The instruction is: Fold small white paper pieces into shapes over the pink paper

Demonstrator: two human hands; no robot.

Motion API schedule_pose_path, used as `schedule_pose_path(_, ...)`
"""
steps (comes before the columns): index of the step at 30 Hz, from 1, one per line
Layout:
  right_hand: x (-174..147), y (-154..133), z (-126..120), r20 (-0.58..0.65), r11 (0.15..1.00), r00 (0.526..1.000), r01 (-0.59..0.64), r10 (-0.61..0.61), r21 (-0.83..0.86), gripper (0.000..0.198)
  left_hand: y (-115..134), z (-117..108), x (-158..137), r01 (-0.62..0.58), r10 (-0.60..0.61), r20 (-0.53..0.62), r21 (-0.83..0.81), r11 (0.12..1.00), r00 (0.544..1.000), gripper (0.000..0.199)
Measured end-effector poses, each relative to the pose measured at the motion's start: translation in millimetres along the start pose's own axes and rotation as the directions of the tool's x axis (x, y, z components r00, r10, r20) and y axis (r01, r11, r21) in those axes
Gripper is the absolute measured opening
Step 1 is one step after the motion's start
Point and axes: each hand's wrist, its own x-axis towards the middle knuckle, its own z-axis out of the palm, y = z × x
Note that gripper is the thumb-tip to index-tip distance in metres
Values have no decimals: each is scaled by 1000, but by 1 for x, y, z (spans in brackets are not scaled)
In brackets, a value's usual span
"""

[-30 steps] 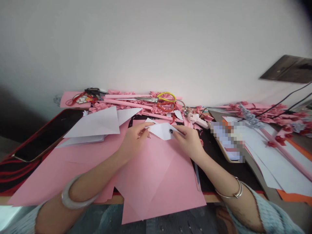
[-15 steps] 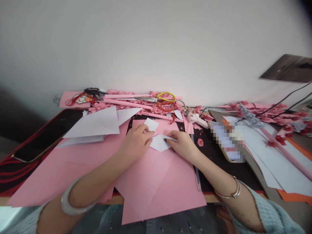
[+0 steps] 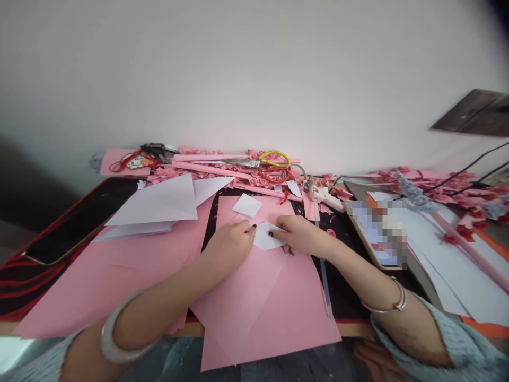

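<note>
Both the left hand (image 3: 228,245) and the right hand (image 3: 299,237) press fingertips flat onto the small folded white paper (image 3: 265,237) lying on the pink sheet (image 3: 258,297), a light, flimsy, easily creased piece probably best pinched at its edges.

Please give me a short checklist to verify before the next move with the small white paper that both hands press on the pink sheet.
1. Left hand on the small white paper: ok, fingertips touch its left edge.
2. Right hand on the paper: ok, it presses the right side.
3. Paper lies flat on the pink sheet: ok.
4. Fold edges aligned: cannot tell, hands cover them.
5. Scissors away from the hands: ok, by the wall.
6. Second white square kept apart: ok.
</note>
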Motion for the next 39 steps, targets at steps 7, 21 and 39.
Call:
schedule_pose_path(7,27,0,0,-129,936,985,62,-113,-346,21,0,-1,-2,9,-9,-29,18,1000,1000,32)
schedule_pose_path(21,23,-13,8,-106,860,991,17,-83,-510,30,-1,21,1,-109,111,-181,21,994,977,30)
schedule_pose_path(39,18,-24,18,-117,817,993,-46,-27,-575,35,2,19,3,-128,125,-161,-11,992,979,31)
